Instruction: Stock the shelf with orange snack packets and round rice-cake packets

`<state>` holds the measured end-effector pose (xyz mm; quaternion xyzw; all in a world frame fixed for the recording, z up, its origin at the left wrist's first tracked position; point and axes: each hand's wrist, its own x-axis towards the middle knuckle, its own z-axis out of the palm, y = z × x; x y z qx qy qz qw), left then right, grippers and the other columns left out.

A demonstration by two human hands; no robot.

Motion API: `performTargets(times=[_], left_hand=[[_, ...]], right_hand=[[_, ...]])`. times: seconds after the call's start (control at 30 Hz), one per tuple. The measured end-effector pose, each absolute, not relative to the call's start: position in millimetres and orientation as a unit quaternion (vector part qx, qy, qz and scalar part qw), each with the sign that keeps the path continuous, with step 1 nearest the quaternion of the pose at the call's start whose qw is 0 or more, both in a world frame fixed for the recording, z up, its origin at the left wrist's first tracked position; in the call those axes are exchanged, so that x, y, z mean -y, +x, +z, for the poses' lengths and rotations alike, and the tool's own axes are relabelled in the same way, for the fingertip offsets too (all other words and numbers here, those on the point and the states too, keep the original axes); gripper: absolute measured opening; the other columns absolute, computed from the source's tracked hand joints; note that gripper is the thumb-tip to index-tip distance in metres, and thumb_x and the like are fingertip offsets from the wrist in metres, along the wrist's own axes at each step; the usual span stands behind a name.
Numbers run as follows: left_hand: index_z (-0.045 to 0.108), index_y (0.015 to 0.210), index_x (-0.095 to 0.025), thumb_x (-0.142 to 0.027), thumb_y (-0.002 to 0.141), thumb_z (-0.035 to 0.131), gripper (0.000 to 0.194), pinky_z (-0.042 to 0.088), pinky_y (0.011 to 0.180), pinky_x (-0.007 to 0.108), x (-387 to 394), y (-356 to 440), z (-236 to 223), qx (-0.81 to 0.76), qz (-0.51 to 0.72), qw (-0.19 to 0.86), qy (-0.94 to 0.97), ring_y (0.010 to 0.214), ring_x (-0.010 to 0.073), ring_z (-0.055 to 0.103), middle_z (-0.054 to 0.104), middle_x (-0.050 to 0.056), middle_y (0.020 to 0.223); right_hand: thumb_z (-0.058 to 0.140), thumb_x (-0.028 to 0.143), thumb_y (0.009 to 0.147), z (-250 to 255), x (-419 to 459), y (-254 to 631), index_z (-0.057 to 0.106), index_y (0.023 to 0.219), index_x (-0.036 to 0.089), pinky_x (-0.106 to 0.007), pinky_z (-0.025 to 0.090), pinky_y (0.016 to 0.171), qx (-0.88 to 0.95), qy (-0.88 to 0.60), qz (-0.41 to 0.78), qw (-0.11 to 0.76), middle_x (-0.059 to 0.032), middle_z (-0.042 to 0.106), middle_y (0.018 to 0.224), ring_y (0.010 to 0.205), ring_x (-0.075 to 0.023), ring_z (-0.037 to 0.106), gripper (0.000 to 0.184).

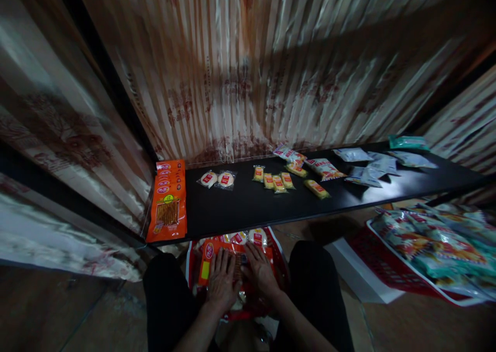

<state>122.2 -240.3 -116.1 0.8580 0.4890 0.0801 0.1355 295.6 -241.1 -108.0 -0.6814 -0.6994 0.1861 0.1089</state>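
Observation:
My left hand (pixel 222 280) lies with its fingers stretched out on an orange snack packet (pixel 237 248) in a red basket (pixel 279 248) between my knees. On the right part of the same packet rests my right hand (pixel 262 270), fingers extended. Round white crackers (pixel 258 236) in clear wrappers show behind the packet at the basket's far side. What lies under my palms is hidden. Ahead on the black shelf (pixel 225 210), a row of overlapping orange packets (pixel 167 202) sits at the left end, with two wrapped round crackers (pixel 226 179) to their right.
Small yellow wrapped snacks (pixel 278 183), red-and-white bags (pixel 324 168), pale bags (pixel 382 163) and a green packet (pixel 408 142) lie along the shelf. A second red basket (pixel 372 256), heaped with bags, stands at right beside a white box (pixel 360 269). Striped curtains (pixel 232 83) enclose the shelf.

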Motion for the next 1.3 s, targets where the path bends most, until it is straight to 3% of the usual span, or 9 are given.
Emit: performTargets(times=[0.2, 0.4, 0.7, 0.97, 1.3], left_hand=[[0.039, 0.137, -0.022, -0.043, 0.079, 0.054, 0.064, 0.029, 0.109, 0.053, 243.5, 118.8, -121.0, -0.489, 0.1, 0.116, 0.859, 0.135, 0.0308, 0.028, 0.035, 0.01, 0.146], [0.039, 0.136, -0.019, -0.038, 0.078, 0.055, 0.064, 0.031, 0.108, 0.051, 247.1, 119.8, -121.9, -0.495, 0.114, 0.107, 0.855, 0.135, 0.0292, 0.028, 0.034, 0.011, 0.147], [0.035, 0.138, -0.019, -0.024, 0.076, 0.052, 0.064, 0.032, 0.108, 0.049, 265.8, 124.6, -124.0, -0.506, 0.13, 0.117, 0.845, 0.137, 0.0275, 0.025, 0.029, 0.009, 0.149], [0.03, 0.141, -0.022, -0.019, 0.076, 0.049, 0.068, 0.028, 0.111, 0.045, 270.8, 125.6, -120.0, -0.504, 0.112, 0.167, 0.84, 0.139, 0.025, 0.021, 0.021, 0.005, 0.151], [0.03, 0.141, -0.025, -0.022, 0.079, 0.047, 0.065, 0.026, 0.112, 0.047, 274.9, 127.6, -120.9, -0.514, 0.123, 0.181, 0.83, 0.139, 0.025, 0.02, 0.021, 0.002, 0.152]], right_hand=[[0.054, 0.023, 0.073, -95.6, 239.1, 297.3, 0.039, 0.137, 0.018, -0.045, 0.027, 0.107, 0.688, -0.688, 0.22, 0.069, -0.0105, 0.04, 0.144, 0.132, -0.0274, 0.033, 0.066], [0.06, 0.023, 0.071, -92.9, 240.1, 290.8, 0.042, 0.136, 0.016, -0.047, 0.03, 0.102, 0.686, -0.703, 0.178, 0.065, -0.016, 0.043, 0.14, 0.126, -0.0337, 0.038, 0.068], [0.053, 0.021, 0.078, -76.0, 242.1, 290.0, 0.062, 0.117, 0.021, -0.043, 0.031, 0.1, 0.677, -0.711, 0.179, 0.068, -0.0136, 0.06, 0.12, 0.115, -0.0314, 0.049, 0.04], [0.046, 0.018, 0.081, -74.8, 242.9, 299.5, 0.068, 0.108, 0.018, -0.031, 0.048, 0.08, 0.638, -0.713, 0.269, 0.115, -0.0146, 0.067, 0.106, 0.091, -0.0244, 0.065, 0.035], [0.047, 0.031, 0.081, -99.8, 251.7, 315.2, 0.068, 0.106, 0.023, -0.034, 0.049, 0.085, 0.559, -0.717, 0.347, 0.23, -0.0077, 0.072, 0.101, 0.097, -0.0243, 0.066, 0.034]])
